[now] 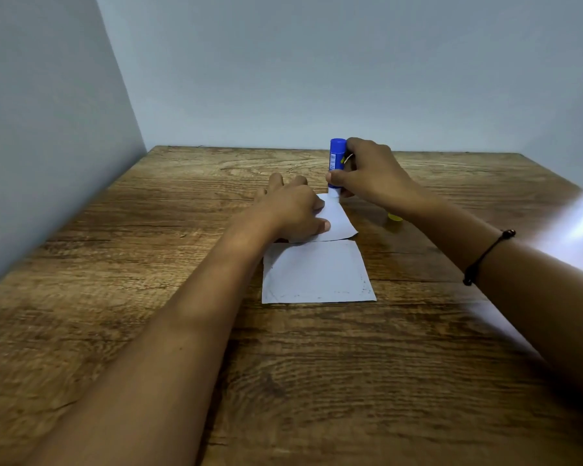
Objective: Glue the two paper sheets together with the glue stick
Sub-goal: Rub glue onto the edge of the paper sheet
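Observation:
Two white paper sheets lie on the wooden table (148, 297). The near sheet (317, 275) lies flat and bare, with faint marks along its edges. The far sheet (339, 220) lies just behind it, partly covered by my left hand (292, 210), which presses flat on its left part. My right hand (372, 174) grips a blue glue stick (336, 159), held upright with its white tip touching the far right corner of the far sheet. The yellow cap (395, 217) lies on the table under my right wrist.
Grey walls close the table at the back and on the left. A black cord bracelet (485, 257) is on my right wrist. A pale glossy strip (572, 227) shows at the right edge.

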Demonstrator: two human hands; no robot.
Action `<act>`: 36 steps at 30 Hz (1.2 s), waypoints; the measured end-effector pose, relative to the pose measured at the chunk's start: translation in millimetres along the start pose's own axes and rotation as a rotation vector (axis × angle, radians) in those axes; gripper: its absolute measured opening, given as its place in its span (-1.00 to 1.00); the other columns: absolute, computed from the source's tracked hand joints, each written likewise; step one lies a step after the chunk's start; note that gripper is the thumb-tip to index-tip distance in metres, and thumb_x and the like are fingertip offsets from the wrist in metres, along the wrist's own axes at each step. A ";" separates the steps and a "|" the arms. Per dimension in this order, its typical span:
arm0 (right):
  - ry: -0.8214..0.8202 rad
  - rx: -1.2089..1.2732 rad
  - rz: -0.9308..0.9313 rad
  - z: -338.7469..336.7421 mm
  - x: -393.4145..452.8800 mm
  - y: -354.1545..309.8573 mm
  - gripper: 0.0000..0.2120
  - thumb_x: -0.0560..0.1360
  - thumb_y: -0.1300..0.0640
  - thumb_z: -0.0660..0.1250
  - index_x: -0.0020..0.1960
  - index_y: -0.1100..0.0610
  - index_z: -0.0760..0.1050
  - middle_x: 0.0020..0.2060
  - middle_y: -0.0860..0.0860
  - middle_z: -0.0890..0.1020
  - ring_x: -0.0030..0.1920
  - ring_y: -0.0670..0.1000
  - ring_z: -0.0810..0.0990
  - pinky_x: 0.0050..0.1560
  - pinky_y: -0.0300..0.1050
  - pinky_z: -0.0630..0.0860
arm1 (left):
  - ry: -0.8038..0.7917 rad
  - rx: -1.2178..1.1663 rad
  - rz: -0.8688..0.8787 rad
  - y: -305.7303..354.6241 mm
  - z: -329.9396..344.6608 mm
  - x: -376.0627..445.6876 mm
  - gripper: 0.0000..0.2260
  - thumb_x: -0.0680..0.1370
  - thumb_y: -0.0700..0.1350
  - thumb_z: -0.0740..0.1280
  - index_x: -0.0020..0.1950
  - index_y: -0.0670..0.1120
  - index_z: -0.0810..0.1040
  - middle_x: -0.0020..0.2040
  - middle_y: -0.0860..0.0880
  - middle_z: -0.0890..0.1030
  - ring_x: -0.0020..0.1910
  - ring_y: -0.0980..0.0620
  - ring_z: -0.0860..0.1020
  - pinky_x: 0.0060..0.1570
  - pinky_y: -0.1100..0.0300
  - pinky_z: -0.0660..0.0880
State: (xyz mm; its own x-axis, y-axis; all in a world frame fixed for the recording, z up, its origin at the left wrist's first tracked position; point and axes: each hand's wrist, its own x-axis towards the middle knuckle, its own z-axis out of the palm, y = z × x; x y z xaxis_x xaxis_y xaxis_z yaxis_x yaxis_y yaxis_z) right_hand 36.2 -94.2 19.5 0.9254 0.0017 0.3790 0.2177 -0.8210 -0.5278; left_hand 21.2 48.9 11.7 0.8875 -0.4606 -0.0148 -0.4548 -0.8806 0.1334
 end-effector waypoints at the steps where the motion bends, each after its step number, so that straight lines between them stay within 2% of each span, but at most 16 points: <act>1: -0.002 0.005 -0.005 -0.9 -2.9 0.3 -0.69 0.42 0.10 0.39 0.10 0.19 0.43 -0.16 0.04 0.52 -0.19 0.04 0.51 -0.15 -0.13 0.43 | -0.001 0.002 -0.002 0.1 0.0 0.1 -0.62 0.51 0.11 0.22 0.25 -0.03 0.48 0.35 -0.10 0.30 0.36 -0.24 0.11 0.27 -0.18 0.15; 5: -0.032 0.017 -0.028 -7.2 -16.1 -1.8 -0.75 0.43 0.11 0.37 0.05 0.15 0.42 -0.19 0.05 0.52 -0.22 0.03 0.51 -0.28 -0.23 0.38 | 0.003 -0.013 -0.002 -1.0 0.6 -0.4 -0.62 0.51 0.10 0.23 0.25 -0.05 0.48 0.34 -0.10 0.31 0.36 -0.25 0.10 0.26 -0.18 0.16; 8: -0.052 0.034 -0.034 -13.0 -27.8 -5.4 -0.76 0.44 0.13 0.37 0.05 0.17 0.42 -0.19 0.07 0.53 -0.22 0.05 0.52 -0.22 -0.18 0.42 | 0.010 -0.031 -0.002 -1.9 0.8 -1.5 -0.63 0.50 0.10 0.23 0.22 -0.07 0.49 0.32 -0.10 0.32 0.34 -0.24 0.11 0.23 -0.15 0.17; 11: -0.066 0.048 -0.043 -18.9 -39.1 -9.2 -0.79 0.44 0.14 0.37 0.03 0.16 0.42 -0.19 0.09 0.55 -0.22 0.06 0.53 -0.27 -0.21 0.41 | 0.012 -0.033 -0.008 -0.8 0.8 -2.2 -0.63 0.51 0.10 0.23 0.21 -0.08 0.49 0.30 -0.10 0.33 0.31 -0.21 0.14 0.20 -0.11 0.18; 14: -0.081 0.058 -0.049 -23.3 -48.5 -12.7 -0.79 0.44 0.15 0.38 0.02 0.17 0.43 -0.17 0.16 0.59 -0.16 0.16 0.59 -0.12 -0.01 0.53 | 0.001 -0.012 -0.007 0.1 0.1 -3.1 -0.60 0.50 0.13 0.22 0.23 -0.06 0.48 0.31 -0.10 0.32 0.31 -0.21 0.16 0.21 -0.11 0.19; 17: -0.092 0.056 -0.045 -26.4 -55.8 -16.9 -0.75 0.43 0.15 0.38 0.07 0.20 0.44 -0.15 0.17 0.59 -0.12 0.18 0.60 0.00 0.13 0.54 | -0.025 -0.011 -0.005 -0.5 -2.0 -4.3 -0.54 0.48 0.19 0.22 0.28 -0.04 0.46 0.33 -0.10 0.30 0.31 -0.21 0.15 0.24 -0.13 0.19; 27: -0.127 0.079 -0.006 -33.0 -68.1 -20.3 -0.73 0.44 0.16 0.38 0.09 0.19 0.43 -0.10 0.22 0.60 -0.06 0.21 0.61 0.05 0.18 0.53 | -0.069 -0.006 -0.011 -1.9 -2.5 -3.1 -0.48 0.46 0.24 0.21 0.34 0.00 0.39 0.37 -0.10 0.26 0.36 -0.22 0.11 0.33 -0.22 0.14; 36: -0.139 0.092 -0.001 -35.2 -69.1 -16.8 -0.74 0.42 0.16 0.39 0.06 0.16 0.44 -0.18 0.17 0.60 -0.12 0.17 0.62 -0.01 0.18 0.57 | -0.066 -0.002 -0.015 -2.2 -2.1 -2.9 -0.48 0.46 0.24 0.21 0.31 -0.02 0.42 0.37 -0.10 0.26 0.37 -0.23 0.10 0.34 -0.24 0.13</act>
State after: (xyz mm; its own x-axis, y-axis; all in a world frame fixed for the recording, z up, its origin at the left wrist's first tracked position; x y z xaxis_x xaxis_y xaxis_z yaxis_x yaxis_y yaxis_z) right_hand -42.4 -100.6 29.0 0.9578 0.0864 0.2740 0.2399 -0.7653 -0.5973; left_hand 19.8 52.4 13.5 0.8873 -0.4538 -0.0825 -0.4412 -0.8872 0.1350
